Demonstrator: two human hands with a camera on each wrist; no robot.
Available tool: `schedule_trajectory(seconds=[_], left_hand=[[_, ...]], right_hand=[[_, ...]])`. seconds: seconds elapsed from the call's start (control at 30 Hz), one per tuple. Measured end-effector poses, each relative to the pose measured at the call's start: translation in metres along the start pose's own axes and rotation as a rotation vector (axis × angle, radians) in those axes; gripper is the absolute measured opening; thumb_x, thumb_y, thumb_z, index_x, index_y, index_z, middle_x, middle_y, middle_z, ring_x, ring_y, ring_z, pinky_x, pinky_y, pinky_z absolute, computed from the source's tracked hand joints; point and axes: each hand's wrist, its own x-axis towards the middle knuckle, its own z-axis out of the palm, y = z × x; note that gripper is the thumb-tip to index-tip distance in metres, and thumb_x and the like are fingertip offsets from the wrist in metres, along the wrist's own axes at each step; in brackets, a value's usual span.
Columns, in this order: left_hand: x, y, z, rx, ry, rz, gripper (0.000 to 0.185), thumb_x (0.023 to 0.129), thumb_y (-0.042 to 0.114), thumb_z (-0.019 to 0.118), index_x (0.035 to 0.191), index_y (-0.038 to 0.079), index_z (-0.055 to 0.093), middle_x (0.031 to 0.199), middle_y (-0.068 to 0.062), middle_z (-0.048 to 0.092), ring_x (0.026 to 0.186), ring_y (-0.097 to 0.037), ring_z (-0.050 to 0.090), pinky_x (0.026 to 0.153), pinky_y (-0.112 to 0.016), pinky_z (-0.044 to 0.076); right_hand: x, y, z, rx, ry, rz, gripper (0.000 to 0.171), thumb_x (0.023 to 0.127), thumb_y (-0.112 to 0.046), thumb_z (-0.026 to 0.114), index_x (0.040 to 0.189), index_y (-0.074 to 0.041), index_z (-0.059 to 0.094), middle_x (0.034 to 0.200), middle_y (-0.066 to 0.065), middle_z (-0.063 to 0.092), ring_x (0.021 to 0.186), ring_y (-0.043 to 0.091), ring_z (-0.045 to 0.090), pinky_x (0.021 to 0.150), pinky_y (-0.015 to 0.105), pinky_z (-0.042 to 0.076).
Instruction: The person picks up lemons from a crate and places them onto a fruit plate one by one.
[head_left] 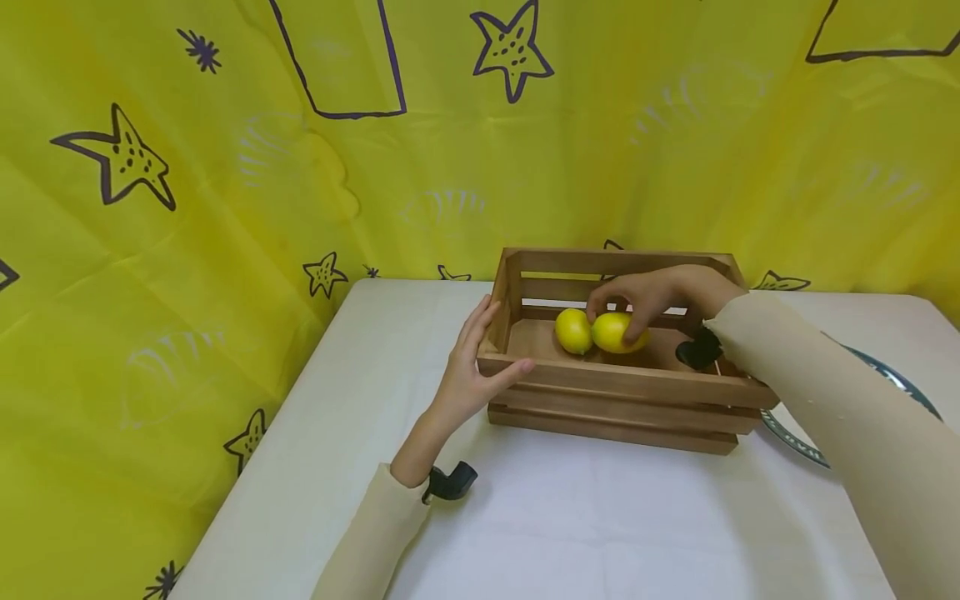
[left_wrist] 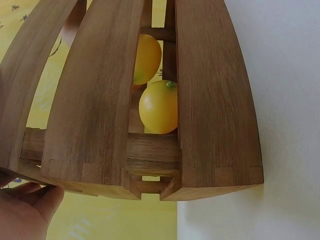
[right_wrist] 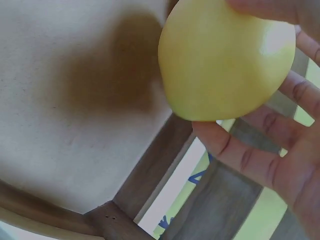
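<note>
A slatted wooden crate (head_left: 630, 382) stands on the table, with two yellow lemons inside. My right hand (head_left: 660, 287) reaches in over the front and pinches the right-hand lemon (head_left: 611, 333) between thumb and fingers; the right wrist view shows this lemon (right_wrist: 225, 60) large, above the crate floor. The other lemon (head_left: 573, 332) lies just left of it. My left hand (head_left: 468, 375) rests on the crate's left end, fingers extended along the end panel and thumb across the front corner. In the left wrist view, both lemons are partly hidden behind the slats.
A plate with a dark patterned rim (head_left: 798, 442) lies right of the crate, partly under the right sleeve (head_left: 832, 392). White cloth (head_left: 585, 533) covers the table. A yellow curtain with drawn stars (head_left: 442, 142) hangs behind and to the left.
</note>
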Motion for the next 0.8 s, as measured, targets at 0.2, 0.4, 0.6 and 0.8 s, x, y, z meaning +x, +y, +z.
schedule_trajectory(seconds=[0.2, 0.4, 0.6, 0.8], left_hand=[[0.000, -0.001, -0.001, -0.001, -0.011, 0.004, 0.096, 0.083, 0.057, 0.071, 0.154, 0.008, 0.028, 0.163, 0.000, 0.014, 0.149, -0.026, 0.016, 0.114, -0.062, 0.018], [0.002, -0.001, -0.001, 0.004, -0.007, 0.008, 0.100, 0.080, 0.064, 0.068, 0.154, 0.010, 0.027, 0.163, 0.002, 0.014, 0.148, -0.026, 0.018, 0.113, -0.063, 0.018], [0.001, -0.002, -0.001, 0.005, -0.004, 0.000, 0.098, 0.081, 0.061, 0.070, 0.154, 0.011, 0.027, 0.163, 0.002, 0.014, 0.148, -0.025, 0.018, 0.113, -0.063, 0.018], [0.000, -0.002, -0.001, 0.007, -0.005, -0.001, 0.096, 0.082, 0.058, 0.070, 0.154, 0.012, 0.027, 0.163, 0.002, 0.014, 0.148, -0.025, 0.017, 0.113, -0.064, 0.017]], right_hand=[[-0.005, -0.004, -0.001, 0.074, 0.034, 0.035, 0.054, 0.071, -0.005, 0.076, 0.122, -0.010, 0.056, 0.130, 0.010, 0.049, 0.118, 0.029, 0.041, 0.101, 0.050, 0.034], [-0.021, -0.014, -0.006, 0.193, 0.080, 0.137, 0.056, 0.075, -0.007, 0.078, 0.126, -0.010, 0.055, 0.139, 0.011, 0.041, 0.124, 0.031, 0.034, 0.100, 0.044, 0.035], [-0.027, -0.018, -0.015, -0.017, 0.140, -0.003, 0.049, 0.071, -0.002, 0.078, 0.115, -0.010, 0.059, 0.124, 0.008, 0.051, 0.115, 0.028, 0.041, 0.096, 0.044, 0.036], [-0.038, -0.033, -0.021, 0.009, 0.113, 0.070, 0.052, 0.075, -0.004, 0.077, 0.122, -0.011, 0.055, 0.127, 0.010, 0.047, 0.115, 0.031, 0.042, 0.091, 0.042, 0.040]])
